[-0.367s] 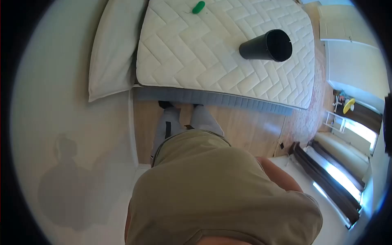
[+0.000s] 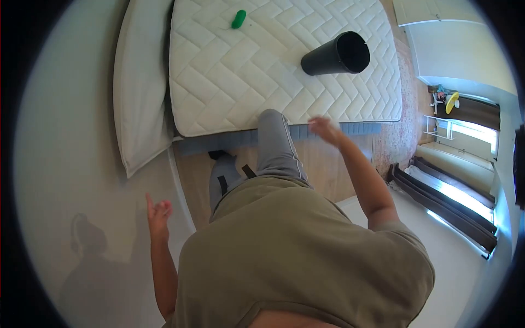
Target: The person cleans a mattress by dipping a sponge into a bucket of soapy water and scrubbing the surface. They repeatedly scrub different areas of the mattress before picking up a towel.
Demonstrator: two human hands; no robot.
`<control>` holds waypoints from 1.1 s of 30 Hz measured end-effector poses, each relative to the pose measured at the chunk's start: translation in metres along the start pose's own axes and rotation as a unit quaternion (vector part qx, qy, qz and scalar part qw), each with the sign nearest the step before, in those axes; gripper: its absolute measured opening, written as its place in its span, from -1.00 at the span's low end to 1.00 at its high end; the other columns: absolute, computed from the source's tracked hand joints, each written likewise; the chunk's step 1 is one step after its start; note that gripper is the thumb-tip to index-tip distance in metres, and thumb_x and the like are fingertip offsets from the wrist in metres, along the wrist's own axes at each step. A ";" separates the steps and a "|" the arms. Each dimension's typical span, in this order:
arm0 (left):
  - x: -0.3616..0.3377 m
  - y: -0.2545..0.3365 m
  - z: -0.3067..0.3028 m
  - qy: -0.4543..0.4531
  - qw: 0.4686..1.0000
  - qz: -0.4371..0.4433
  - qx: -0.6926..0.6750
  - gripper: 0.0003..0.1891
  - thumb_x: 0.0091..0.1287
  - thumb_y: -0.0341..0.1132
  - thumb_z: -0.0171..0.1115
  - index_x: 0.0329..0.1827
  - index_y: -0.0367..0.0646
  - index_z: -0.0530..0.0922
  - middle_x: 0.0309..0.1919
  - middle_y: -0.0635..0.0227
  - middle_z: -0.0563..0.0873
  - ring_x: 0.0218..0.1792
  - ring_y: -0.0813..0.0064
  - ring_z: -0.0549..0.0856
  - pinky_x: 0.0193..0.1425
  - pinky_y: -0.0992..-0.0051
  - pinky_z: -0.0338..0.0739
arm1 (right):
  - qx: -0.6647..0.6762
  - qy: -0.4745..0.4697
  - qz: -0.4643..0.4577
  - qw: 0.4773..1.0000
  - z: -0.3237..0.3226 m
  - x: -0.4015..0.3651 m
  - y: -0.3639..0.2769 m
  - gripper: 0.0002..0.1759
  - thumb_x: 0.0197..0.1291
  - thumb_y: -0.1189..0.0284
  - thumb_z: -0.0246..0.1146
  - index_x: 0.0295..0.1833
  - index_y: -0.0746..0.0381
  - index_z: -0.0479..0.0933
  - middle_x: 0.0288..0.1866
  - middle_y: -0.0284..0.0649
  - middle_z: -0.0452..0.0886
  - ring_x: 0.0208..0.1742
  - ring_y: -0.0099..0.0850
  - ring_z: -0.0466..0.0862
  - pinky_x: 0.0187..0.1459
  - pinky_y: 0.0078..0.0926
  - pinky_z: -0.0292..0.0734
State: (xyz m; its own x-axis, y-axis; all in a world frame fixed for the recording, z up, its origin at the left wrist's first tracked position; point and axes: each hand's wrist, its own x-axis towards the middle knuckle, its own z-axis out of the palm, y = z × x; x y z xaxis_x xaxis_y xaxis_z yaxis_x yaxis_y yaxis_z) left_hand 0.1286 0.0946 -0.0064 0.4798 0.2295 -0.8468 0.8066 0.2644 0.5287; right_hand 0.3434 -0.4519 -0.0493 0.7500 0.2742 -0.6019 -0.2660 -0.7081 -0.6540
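Note:
My left hand (image 2: 158, 214) is raised beside the wall at the left, fingers apart, holding nothing. Over the near edge of the mattress (image 2: 229, 87) is my right hand (image 2: 325, 130), slightly blurred, its fingers spread and empty. The black bin (image 2: 336, 53) lies on its side on the mattress, beyond my right hand, its opening facing right. Farther back on the mattress rests a small green object (image 2: 238, 19). One of my knees (image 2: 273, 131) is lifted against the mattress edge.
A large pale pillow (image 2: 139, 82) leans at the left of the bed along the wall (image 2: 65, 136). Wooden floor (image 2: 328, 164) shows below the bed. White cabinets (image 2: 459, 49), a small white rack (image 2: 440, 127) and curtained windows (image 2: 448, 202) are at the right.
Both hands have come into view, the left beside the wall and the right near the bed edge. One knee has risen to the mattress. The view has shifted slightly.

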 end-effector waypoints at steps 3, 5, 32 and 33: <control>0.017 0.027 0.006 0.049 0.995 0.078 -0.031 -0.32 0.36 -0.32 0.05 0.48 -0.06 -0.08 -0.18 0.34 0.57 -0.11 0.52 0.53 0.04 0.46 0.45 | 0.144 0.160 0.126 0.968 -0.051 0.039 -0.063 -0.45 0.15 0.02 0.10 0.08 0.22 0.44 -0.18 -0.22 0.54 -0.20 -0.42 0.53 -0.16 -0.38 0.43; 0.025 0.035 0.011 0.057 0.993 0.098 -0.031 -0.34 0.37 -0.35 0.02 0.48 -0.06 -0.07 -0.18 0.35 0.56 -0.12 0.53 0.53 0.03 0.46 0.46 | 0.218 0.230 0.186 0.930 -0.081 0.061 -0.047 -0.38 0.15 -0.05 0.08 0.13 0.22 0.39 -0.12 -0.16 0.52 -0.19 -0.35 0.53 -0.16 -0.31 0.42; 0.167 0.208 0.301 -0.031 0.933 0.339 0.118 -0.48 0.33 -0.29 0.12 0.30 -0.34 0.27 -0.19 0.30 0.64 -0.15 0.57 0.61 0.02 0.55 0.46 | -0.332 0.327 -0.152 0.872 -0.118 0.182 -0.092 -0.78 -0.10 0.34 0.29 -0.58 0.21 0.43 -0.46 -0.14 0.53 -0.34 -0.13 0.56 -0.35 -0.15 0.47; 0.173 0.216 0.316 -0.058 0.933 0.338 0.108 -0.42 0.33 -0.25 0.13 0.34 -0.35 0.21 -0.17 0.28 0.64 -0.12 0.54 0.61 0.05 0.52 0.45 | -0.312 0.296 -0.180 0.884 -0.108 0.176 -0.114 -0.80 -0.11 0.38 0.30 -0.55 0.25 0.45 -0.49 -0.12 0.51 -0.38 -0.14 0.56 -0.38 -0.20 0.46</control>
State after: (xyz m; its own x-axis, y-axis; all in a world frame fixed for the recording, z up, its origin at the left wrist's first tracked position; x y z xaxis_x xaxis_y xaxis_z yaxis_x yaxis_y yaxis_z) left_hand 0.4950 -0.1044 -0.0568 0.9283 0.1680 -0.3316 0.3510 -0.1023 0.9308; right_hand 0.5704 -0.3933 -0.0314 0.9527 0.2978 0.0613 0.3033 -0.9161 -0.2622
